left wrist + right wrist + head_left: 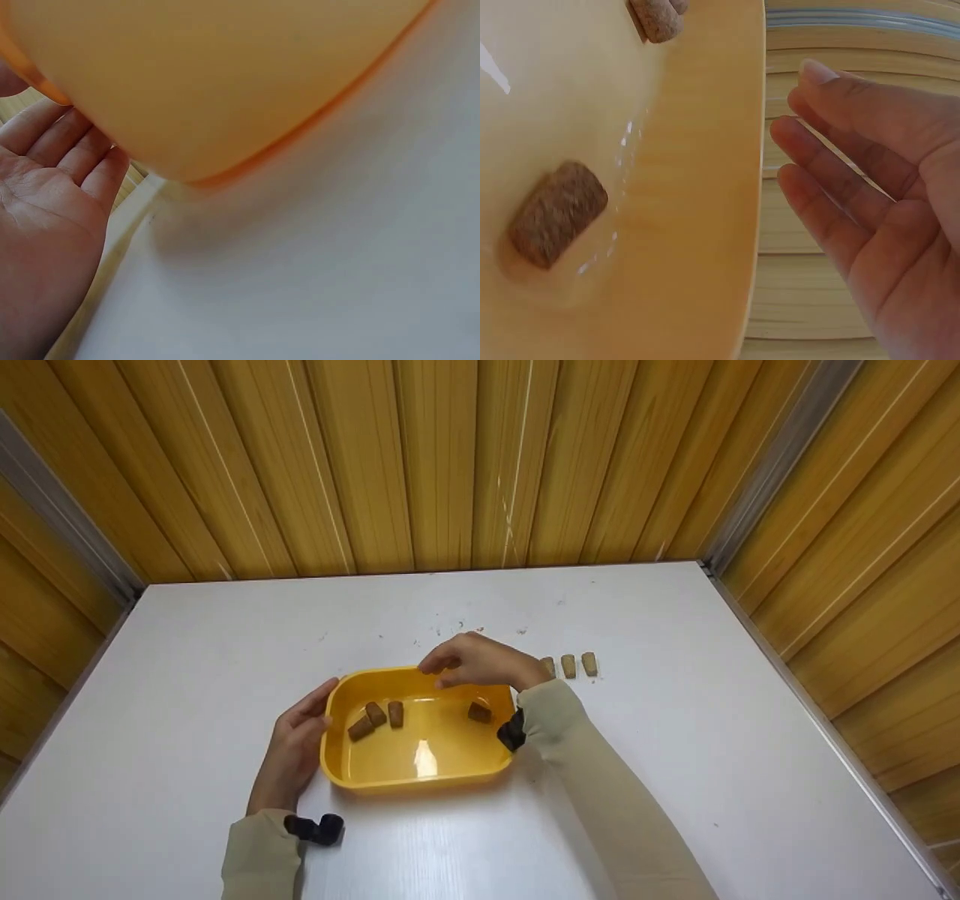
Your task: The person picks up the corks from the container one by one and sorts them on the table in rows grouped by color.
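A yellow plastic tub (420,789) sits on the white table with several brown corks inside. Three corks (396,715) are grouped at its left end, and a single cork (480,712) lies at the right end. My left hand (294,742) holds the tub's left side, fingers along the outer wall and thumb at the rim. Over the far right rim hovers my right hand (480,660), its fingers loosely bent and nothing between them. The right wrist view shows this hand (877,202) beside the tub wall, apart from the lone cork (559,214).
To the right of the tub, three lighter corks (568,666) stand in a row on the table (675,750), one partly hidden by my right wrist. Dark crumbs (461,624) are scattered beyond the tub. Wood-patterned panels (442,465) rise behind the table.
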